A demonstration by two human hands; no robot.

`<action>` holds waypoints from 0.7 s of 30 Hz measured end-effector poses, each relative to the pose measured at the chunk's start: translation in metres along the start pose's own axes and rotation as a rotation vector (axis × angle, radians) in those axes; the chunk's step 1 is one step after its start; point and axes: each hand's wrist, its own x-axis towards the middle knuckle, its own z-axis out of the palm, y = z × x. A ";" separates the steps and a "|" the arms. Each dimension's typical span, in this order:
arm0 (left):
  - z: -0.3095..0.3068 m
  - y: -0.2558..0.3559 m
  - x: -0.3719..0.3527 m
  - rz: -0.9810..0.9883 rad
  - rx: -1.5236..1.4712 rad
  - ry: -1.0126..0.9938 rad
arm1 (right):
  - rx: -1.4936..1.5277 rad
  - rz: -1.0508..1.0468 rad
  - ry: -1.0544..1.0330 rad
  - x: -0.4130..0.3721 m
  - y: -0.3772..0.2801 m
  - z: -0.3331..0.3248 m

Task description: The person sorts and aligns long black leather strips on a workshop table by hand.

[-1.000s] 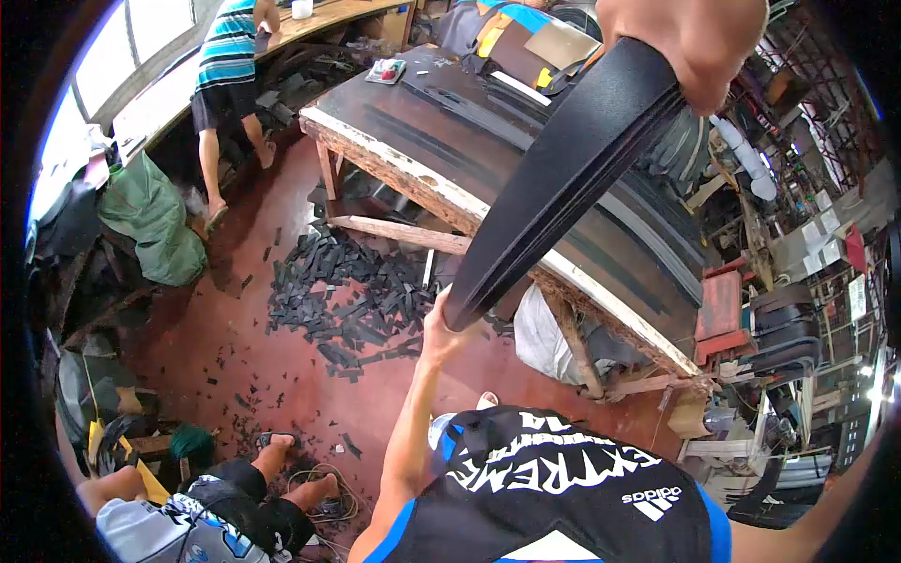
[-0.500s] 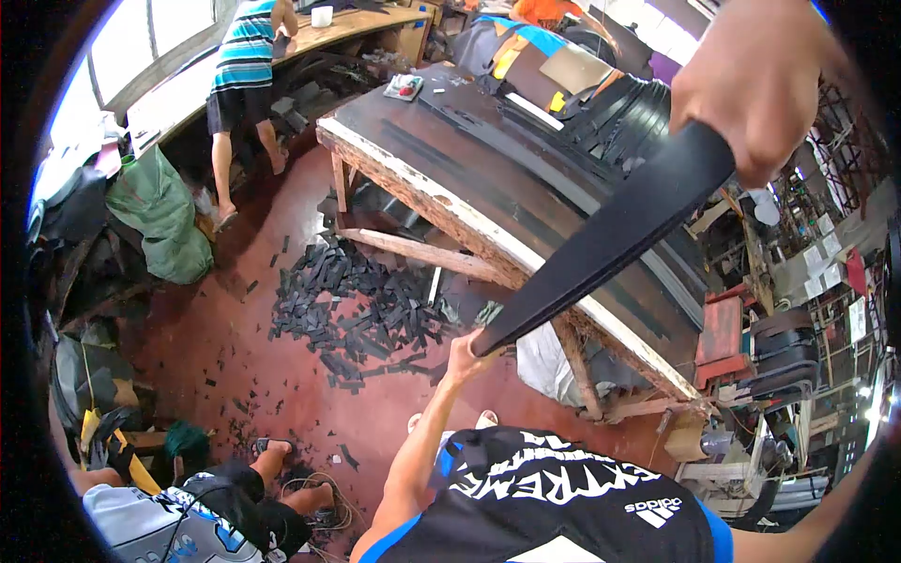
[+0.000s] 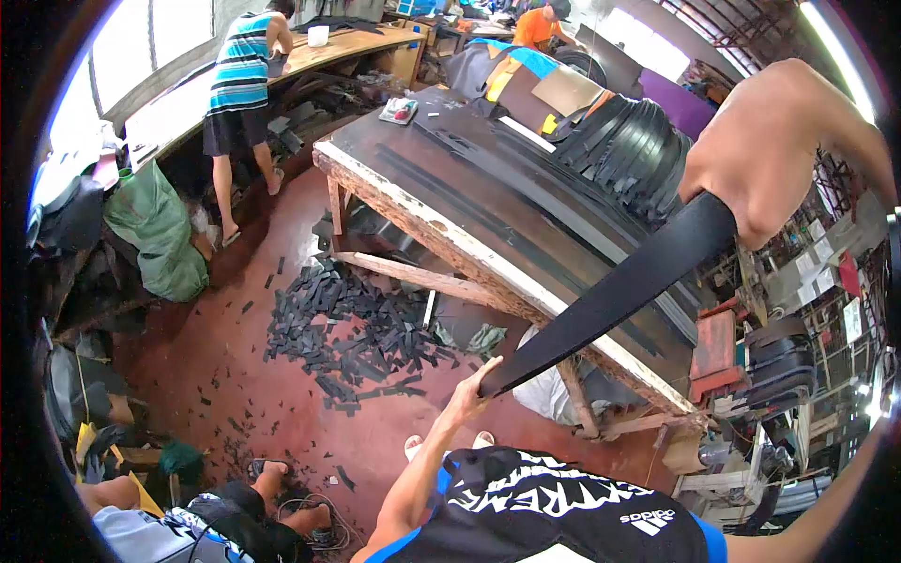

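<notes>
A long black strip [image 3: 615, 286], leather-like or rubbery, stretches in front of my body. My left hand [image 3: 465, 394] is closed round its lower end, out past the edge of the worktable. The upper end sits in my right hand [image 3: 755, 150], a fist close to the camera at the upper right. Beneath the strip is the dark-topped worktable [image 3: 394, 178] with a worn pale edge. Several flat dark strips [image 3: 572, 202] lie along its top, and a bundle of black strips [image 3: 624, 141] rests near its far side.
Black scraps [image 3: 347, 328] are heaped on the red floor [image 3: 225, 366]. A person in a striped shirt [image 3: 239, 75] stands at a back bench [image 3: 357, 42]; another in orange [image 3: 535, 26] is farther off. A third person [image 3: 206, 525] sits at lower left. A green sack [image 3: 155, 235] stands left.
My right hand and the strip's upper end appear lower in the view. The strip remains between both hands, and its angle is shallower. The camera view has shifted slightly.
</notes>
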 end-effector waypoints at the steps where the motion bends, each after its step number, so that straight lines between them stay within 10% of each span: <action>1: -0.004 0.013 0.001 0.000 0.002 -0.002 | 0.009 0.003 0.003 -0.002 0.001 0.002; 5: -0.034 0.029 0.004 0.073 -0.172 -0.198 | 0.083 -0.009 0.025 -0.002 0.011 0.013; 9: -0.054 0.017 0.007 -0.267 -0.478 -0.471 | 0.124 -0.021 0.008 -0.002 0.030 0.021; 21: -0.020 -0.039 -0.015 -0.353 -0.624 -0.539 | 0.098 0.000 -0.028 -0.010 0.037 0.035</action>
